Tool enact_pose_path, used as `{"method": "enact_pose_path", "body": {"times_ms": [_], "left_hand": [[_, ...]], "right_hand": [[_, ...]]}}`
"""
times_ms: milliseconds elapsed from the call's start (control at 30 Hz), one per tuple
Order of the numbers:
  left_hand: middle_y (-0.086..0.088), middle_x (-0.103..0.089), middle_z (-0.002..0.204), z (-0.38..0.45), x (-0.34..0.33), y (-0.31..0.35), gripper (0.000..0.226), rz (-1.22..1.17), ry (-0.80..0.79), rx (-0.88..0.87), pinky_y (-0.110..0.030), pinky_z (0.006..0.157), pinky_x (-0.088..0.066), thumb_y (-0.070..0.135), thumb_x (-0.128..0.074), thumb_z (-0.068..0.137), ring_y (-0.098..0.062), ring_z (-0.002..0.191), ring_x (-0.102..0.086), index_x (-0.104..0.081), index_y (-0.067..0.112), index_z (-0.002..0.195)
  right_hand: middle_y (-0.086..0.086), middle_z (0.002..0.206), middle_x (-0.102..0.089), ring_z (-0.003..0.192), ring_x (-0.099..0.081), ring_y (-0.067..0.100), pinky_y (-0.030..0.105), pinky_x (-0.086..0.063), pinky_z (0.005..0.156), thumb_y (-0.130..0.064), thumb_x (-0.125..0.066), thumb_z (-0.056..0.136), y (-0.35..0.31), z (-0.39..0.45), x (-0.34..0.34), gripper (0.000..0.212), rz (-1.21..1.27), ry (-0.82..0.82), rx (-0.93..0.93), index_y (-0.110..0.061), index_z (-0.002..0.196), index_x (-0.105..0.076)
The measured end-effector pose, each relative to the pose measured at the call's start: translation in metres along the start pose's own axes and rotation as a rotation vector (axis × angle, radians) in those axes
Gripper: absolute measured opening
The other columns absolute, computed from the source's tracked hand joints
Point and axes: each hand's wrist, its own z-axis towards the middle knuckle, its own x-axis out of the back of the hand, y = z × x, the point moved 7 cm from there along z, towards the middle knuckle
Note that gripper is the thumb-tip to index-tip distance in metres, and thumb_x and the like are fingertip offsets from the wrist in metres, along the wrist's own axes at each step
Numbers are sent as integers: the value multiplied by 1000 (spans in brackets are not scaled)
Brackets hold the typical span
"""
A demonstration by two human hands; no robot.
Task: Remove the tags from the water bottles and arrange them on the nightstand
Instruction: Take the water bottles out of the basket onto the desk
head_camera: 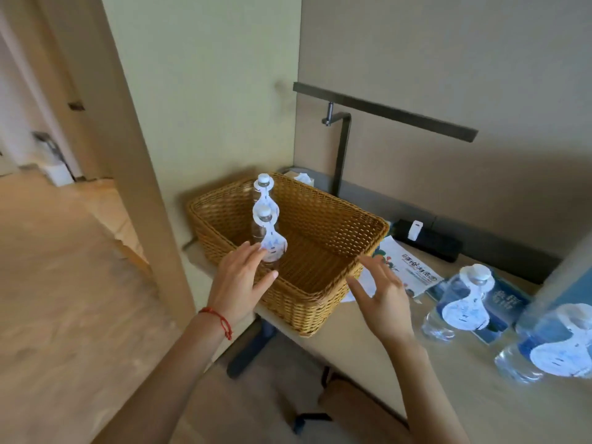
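I'm looking down on the bench (448,395) with both hands out in front. My left hand (238,283) is spread, its grip slack with fingers straight, reaching at the near bottle (267,238) in the basket (320,293); the fingertips (256,248) overlap the bottle's lower part, but I cannot tell whether they touch it. There is a red cord (221,320) on that wrist. My right hand (382,296) hovers open over the basket's right corner, fingers fanned, holding nothing.

Two bottles stand upright at the basket's left side, one behind the other, the far bottle (263,187) partly hidden by the near one. Both wear white tags (272,245) hanging from the necks; the print is too blurred to read.

Off to the right, two more tagged bottles stand on the bench: one (461,302) on a blue booklet (509,302), the other (551,344) cut off by the frame edge. A leaflet (413,267) lies half under the basket. A dark lamp (384,112) rises behind, and something white (302,178) peeks over the basket's far rim, too hidden to name.
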Motion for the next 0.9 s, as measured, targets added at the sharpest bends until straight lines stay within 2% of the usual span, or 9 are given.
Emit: {"method": "enact_pose_path", "body": {"times_ms": [200,367,667,900], "left_hand": [[-18,-57,126,-10,38,-69,45,17,-9,15,-49,102,-39,27,-65,83,-34,124,-47,-57,0,118],[-17,-52,132,-4,46,-109,48,10,-28,41,-47,108,-33,29,-61,85,-31,128,-42,-52,2,124],[-12,-49,136,46,21,-157,50,-40,-39,96,-43,110,-30,32,-58,87,-28,132,-36,-49,6,128],[-7,-45,140,105,-12,-181,50,-99,-71,117,-37,110,-28,35,-55,88,-22,135,-32,-46,10,131]], "right_hand": [[11,124,-60,117,-54,26,44,-44,98,-23,-65,85,-55,3,-50,40,28,-32,-3,-6,121,-57],[11,123,-61,116,-55,24,37,-44,98,-24,-64,86,-77,14,-78,41,7,-52,12,-6,122,-56],[8,126,-59,118,-54,22,40,-46,98,-30,-63,86,-59,73,-126,43,2,-57,-22,-11,124,-55],[8,127,-59,118,-54,20,27,-43,94,-30,-63,85,-39,122,-165,45,68,-89,-73,-10,125,-54]]}}
